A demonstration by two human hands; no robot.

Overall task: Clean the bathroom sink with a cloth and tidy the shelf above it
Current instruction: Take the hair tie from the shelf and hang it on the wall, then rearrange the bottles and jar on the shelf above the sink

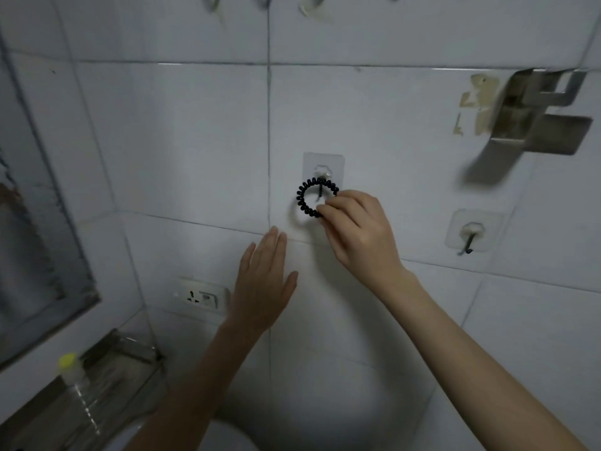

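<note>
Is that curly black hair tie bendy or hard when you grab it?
Probably bendy: the black spiral hair tie is a coiled loop that the right hand pinches with fingertips alone. Likely very light, since the small adhesive hook seems to carry it. Its ridged coils should give grip.

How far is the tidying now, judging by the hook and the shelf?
In hand: the right hand holds the black spiral hair tie on the clear adhesive wall hook. The left hand is open. Left: the metal shelf holds a yellow-capped bottle; no cloth visible.

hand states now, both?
Left hand: open, flat, fingers extended, holding nothing.
Right hand: closed, pinching the black spiral hair tie looped over the adhesive wall hook.
</note>
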